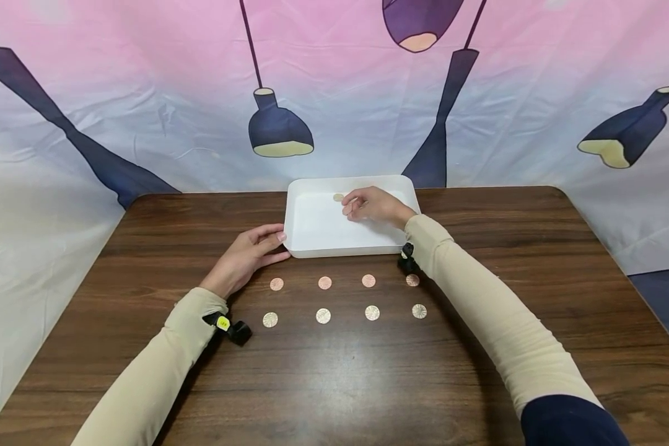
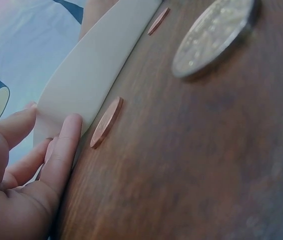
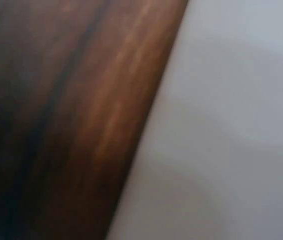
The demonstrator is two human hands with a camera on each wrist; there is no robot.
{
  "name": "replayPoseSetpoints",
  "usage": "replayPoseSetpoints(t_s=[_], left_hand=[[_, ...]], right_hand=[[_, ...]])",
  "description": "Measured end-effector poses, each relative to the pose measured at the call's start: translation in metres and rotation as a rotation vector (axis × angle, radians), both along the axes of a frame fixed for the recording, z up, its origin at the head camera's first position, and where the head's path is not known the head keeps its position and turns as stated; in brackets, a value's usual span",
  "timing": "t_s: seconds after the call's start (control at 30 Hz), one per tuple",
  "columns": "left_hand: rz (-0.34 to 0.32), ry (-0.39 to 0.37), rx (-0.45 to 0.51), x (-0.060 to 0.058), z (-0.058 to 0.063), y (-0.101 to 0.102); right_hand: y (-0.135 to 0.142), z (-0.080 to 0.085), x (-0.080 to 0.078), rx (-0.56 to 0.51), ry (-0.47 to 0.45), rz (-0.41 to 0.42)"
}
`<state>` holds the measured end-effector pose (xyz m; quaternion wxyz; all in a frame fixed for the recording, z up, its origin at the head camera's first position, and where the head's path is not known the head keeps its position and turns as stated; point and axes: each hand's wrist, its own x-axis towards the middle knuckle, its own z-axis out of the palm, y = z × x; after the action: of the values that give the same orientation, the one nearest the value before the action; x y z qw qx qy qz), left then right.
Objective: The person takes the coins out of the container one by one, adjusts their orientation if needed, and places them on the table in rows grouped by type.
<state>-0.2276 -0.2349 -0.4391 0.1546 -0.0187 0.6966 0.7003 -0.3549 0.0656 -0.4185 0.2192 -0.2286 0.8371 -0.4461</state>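
Observation:
A shallow white tray [image 1: 334, 241] stands at the back of the table. My left hand [image 1: 248, 254] touches its left front corner with fairly straight fingers; the left wrist view shows one fingertip on the tray's outer wall [image 2: 81, 75]. Over the tray's inside, my right hand [image 1: 370, 205] has bent fingers with their tips close together, beside a pale coin [image 1: 338, 197]. Whether those fingertips hold a coin is too small to make out. The right wrist view shows only the blurred tray [image 3: 221, 125] and table; the right hand is outside it.
In front of the tray lies a row of several copper coins [image 1: 325, 283]; the right sleeve's wrist camera [image 1: 407, 259] hangs close over the rightmost. Nearer lies a row of several silvery coins [image 1: 323, 316]. A printed cloth [image 1: 201, 93] hangs behind the brown table [image 1: 340, 384].

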Motion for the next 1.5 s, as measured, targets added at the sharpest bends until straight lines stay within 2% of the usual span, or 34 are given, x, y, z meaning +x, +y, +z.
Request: replayPoseSetpoints(t_s=[0.27, 0.33, 0.57, 0.67, 0.77, 0.9, 1.07, 1.27, 1.5], left_hand=[[0.002, 0.005, 0.002, 0.001, 0.000, -0.003], [0.003, 0.005, 0.001, 0.002, 0.000, -0.003], [-0.001, 0.007, -0.001, 0.001, -0.001, -0.001], [0.003, 0.006, -0.001, 0.000, -0.001, 0.000], [0.002, 0.003, 0.000, -0.001, -0.002, 0.001], [0.001, 0.002, 0.001, 0.000, -0.001, 0.001], [0.004, 0.003, -0.006, 0.001, 0.000, -0.001], [0.003, -0.001, -0.009, 0.001, 0.001, -0.002], [-0.003, -0.005, -0.022, 0.000, 0.002, 0.001]], right_hand=[[-0.005, 0.001, 0.002, -0.007, -0.032, -0.034], [-0.002, 0.001, 0.001, -0.013, -0.043, -0.003], [0.023, 0.003, -0.010, 0.024, -0.092, 0.232], [0.036, 0.003, -0.013, 0.005, -0.124, 0.271], [0.047, 0.005, -0.013, -0.034, -0.149, 0.273], [0.059, 0.011, -0.007, -0.090, -0.171, 0.256], [0.069, 0.024, 0.003, -0.127, -0.152, 0.257], [0.090, 0.038, 0.022, -0.100, -0.142, 0.245], [0.126, 0.044, 0.047, -0.086, -0.157, 0.228]])
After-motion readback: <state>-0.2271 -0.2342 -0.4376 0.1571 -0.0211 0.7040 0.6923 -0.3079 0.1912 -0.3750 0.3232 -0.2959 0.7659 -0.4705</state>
